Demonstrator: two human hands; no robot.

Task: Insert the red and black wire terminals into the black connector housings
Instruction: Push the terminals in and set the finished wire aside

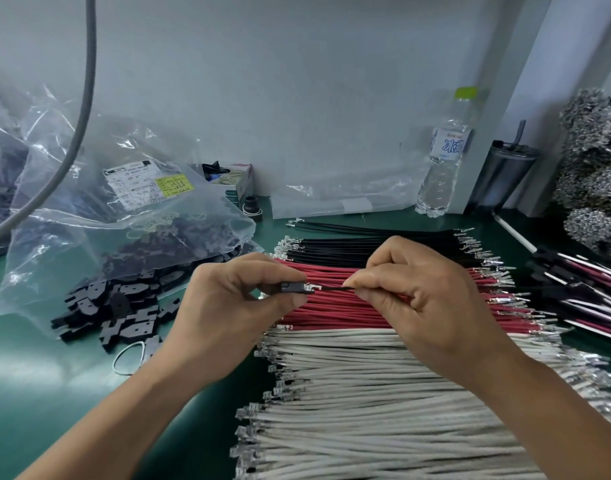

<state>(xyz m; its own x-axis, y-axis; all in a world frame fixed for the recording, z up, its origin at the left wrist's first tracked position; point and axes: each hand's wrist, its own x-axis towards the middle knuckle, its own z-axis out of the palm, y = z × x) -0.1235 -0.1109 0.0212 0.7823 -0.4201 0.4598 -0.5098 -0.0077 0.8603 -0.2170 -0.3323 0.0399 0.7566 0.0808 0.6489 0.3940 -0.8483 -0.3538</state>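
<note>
Black connector housing (293,287) pinched in left hand (227,306), held above the red wires (335,306). Black wire (331,288) pinched between thumb and forefinger of right hand (428,299), its metal terminal (312,287) right at the housing's opening; depth of entry not discernible. Below: rows of black wires (366,245), red wires and white wires (366,393) laid flat on green table (37,393). To the left, loose housings (113,317) spilling from clear bag (124,209). At the rear, water bottle (444,157).
</note>
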